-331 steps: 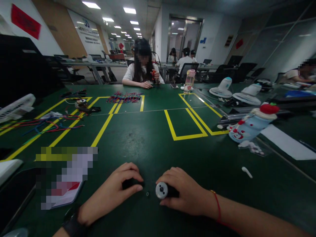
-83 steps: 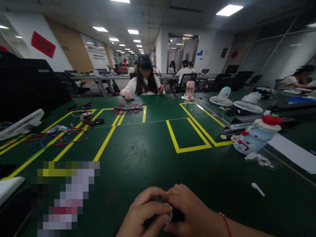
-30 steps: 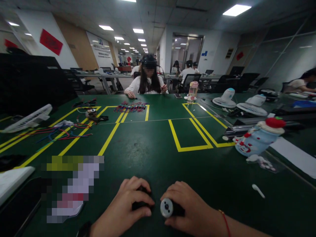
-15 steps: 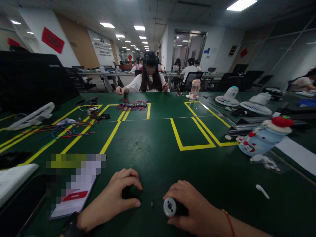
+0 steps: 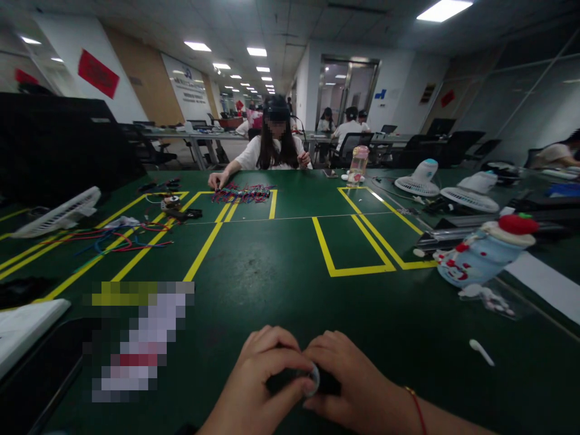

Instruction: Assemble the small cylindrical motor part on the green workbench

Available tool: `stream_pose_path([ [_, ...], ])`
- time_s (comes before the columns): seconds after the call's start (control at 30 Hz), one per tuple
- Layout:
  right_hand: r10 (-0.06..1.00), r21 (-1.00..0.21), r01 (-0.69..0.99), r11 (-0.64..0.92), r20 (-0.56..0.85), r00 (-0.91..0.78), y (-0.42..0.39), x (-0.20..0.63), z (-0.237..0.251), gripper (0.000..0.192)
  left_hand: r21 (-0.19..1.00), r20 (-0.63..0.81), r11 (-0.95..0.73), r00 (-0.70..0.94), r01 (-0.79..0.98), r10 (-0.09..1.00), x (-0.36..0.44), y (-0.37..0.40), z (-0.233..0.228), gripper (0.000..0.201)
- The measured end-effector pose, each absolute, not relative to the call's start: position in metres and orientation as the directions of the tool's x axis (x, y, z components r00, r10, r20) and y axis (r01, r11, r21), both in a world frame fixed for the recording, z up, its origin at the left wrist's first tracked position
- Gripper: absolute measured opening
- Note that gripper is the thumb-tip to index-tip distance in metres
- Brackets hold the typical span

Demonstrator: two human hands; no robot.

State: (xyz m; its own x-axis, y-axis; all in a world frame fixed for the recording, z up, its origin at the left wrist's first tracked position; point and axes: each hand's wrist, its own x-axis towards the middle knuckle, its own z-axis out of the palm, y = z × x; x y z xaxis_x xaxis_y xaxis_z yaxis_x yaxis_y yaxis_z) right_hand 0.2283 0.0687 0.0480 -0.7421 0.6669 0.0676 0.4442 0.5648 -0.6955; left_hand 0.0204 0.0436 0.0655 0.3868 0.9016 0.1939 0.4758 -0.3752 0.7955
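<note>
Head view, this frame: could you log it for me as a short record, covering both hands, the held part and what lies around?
Left hand: thumb and fingertips at the cylinder's metal end
Right hand: wrapped around the cylinder's dark body
Cylinder: metal end toward the left hand, partly covered by fingers
Between left fingertips: cannot tell whether anything small is held
Surface: green tabletop with yellow tape
Right side: blue bottle, white earbud-like piece
Across: co-worker's hand at the wire bundle

your left fingers [image 5: 284, 360] mostly hide the end of the cylinder [image 5: 316, 380] | your right fingers [image 5: 327, 342] cover its side | whether you pinch something small: hidden | flat item [image 5: 154, 329]: pixelated | dark slab [image 5: 38, 374]: cut by left edge
</note>
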Motion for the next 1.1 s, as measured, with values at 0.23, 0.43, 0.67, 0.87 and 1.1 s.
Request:
stream_pose_path([
  [0.23,0.676,-0.692,0.459,0.558,0.059,-0.734,0.069,0.23,0.049,0.033,0.882,0.109,-0.26,0.367,0.393,0.924,0.022,0.038,0.073,0.034],
  [0.43,0.677,-0.728,0.441,0.525,0.043,-0.735,0.069,0.235,0.055,0.038,0.884,0.01,-0.102,0.198,0.456,0.98,-0.039,0.065,0.055,0.014],
  [0.67,0.673,-0.743,0.429,0.514,0.039,-0.738,0.072,0.234,0.052,0.039,0.902,-0.042,0.019,0.045,0.43,0.998,-0.07,0.084,0.041,0.026],
  [0.87,0.676,-0.746,0.434,0.506,0.03,-0.736,0.07,0.235,0.052,0.039,0.9,-0.012,-0.045,0.127,0.433,0.992,-0.057,0.078,0.043,0.018],
  [1.1,0.676,-0.711,0.44,0.548,0.067,-0.734,0.069,0.228,0.05,0.033,0.915,0.17,-0.298,0.407,0.274,0.898,0.006,0.043,0.068,0.031],
])
